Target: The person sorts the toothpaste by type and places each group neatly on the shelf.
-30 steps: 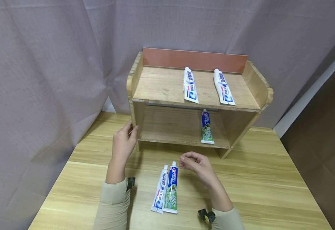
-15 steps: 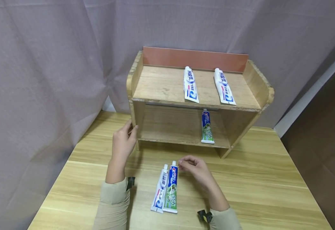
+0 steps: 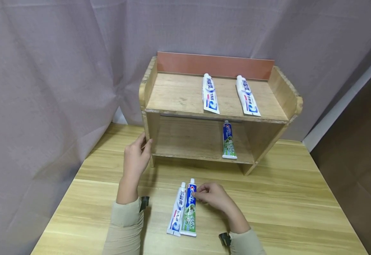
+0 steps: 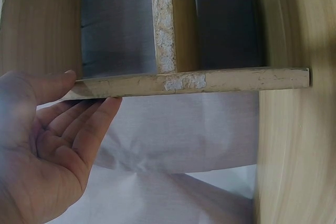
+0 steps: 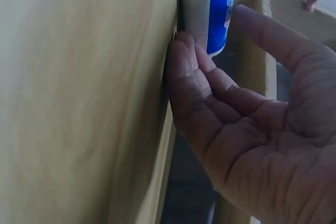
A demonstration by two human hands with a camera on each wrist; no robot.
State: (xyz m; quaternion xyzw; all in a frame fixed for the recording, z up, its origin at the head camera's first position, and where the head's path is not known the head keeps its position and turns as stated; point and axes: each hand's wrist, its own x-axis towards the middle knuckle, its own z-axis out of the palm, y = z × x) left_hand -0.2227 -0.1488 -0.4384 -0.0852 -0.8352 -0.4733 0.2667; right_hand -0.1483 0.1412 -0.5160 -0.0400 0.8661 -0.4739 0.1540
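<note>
My left hand (image 3: 136, 154) holds the front edge of the wooden shelf's left side panel (image 4: 236, 80). In the left wrist view its thumb lies on one face and its fingers on the other. On the table, my right hand (image 3: 215, 195) pinches the upper right edge of a blue-and-green toothpaste tube (image 3: 189, 214). The right wrist view shows the thumb at the tube's printed front and the fingertips at its side, low against the tabletop. Close along its left lies a white toothpaste tube (image 3: 176, 214), cap pointing toward the shelf.
The two-tier wooden shelf (image 3: 179, 94) stands at the back of the table (image 3: 294, 198). Two white toothpaste tubes, a left one (image 3: 210, 95) and a right one (image 3: 247, 96), lie on its top tier. Another blue-and-green tube (image 3: 228, 141) lies on the lower tier. A grey curtain (image 3: 61, 71) hangs behind.
My right hand has moved down and slightly left, from beside the blue-and-green tube's cap onto its upper right edge. The left hand stays on the shelf panel.
</note>
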